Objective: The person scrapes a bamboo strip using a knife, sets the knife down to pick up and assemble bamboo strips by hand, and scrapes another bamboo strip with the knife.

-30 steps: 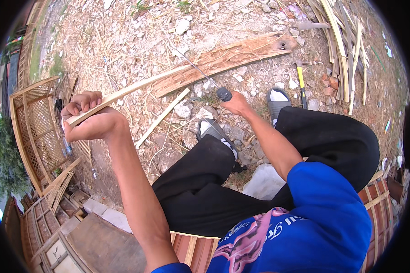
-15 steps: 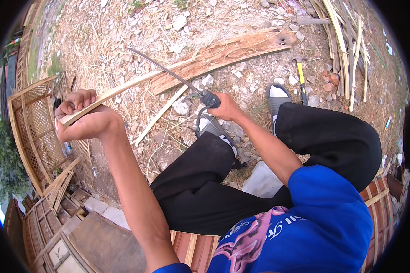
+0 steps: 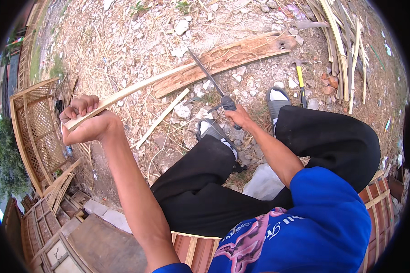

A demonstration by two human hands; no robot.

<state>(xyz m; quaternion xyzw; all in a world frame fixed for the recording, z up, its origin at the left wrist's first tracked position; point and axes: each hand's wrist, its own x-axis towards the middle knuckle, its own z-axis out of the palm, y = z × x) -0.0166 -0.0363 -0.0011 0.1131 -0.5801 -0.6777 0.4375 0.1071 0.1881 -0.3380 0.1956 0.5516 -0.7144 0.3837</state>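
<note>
Because our left hand (image 3: pixel 89 120) is clenched on the near end of the bamboo strip (image 3: pixel 136 88), which slants up to the far right, a swing of the long knife (image 3: pixel 209 75) grasped in our right hand (image 3: pixel 239 117) could glance off toward those fingers or the shoes (image 3: pixel 214 132). Against half a second ago, the blade points farther away and more upright; the strip has held.

Our left hand (image 3: pixel 89 123) grips a bamboo strip (image 3: pixel 136 88) at left; our right hand (image 3: pixel 239 118) holds a knife (image 3: pixel 209 77) beside it, the hammer (image 3: pixel 299 79) farther right.
</note>
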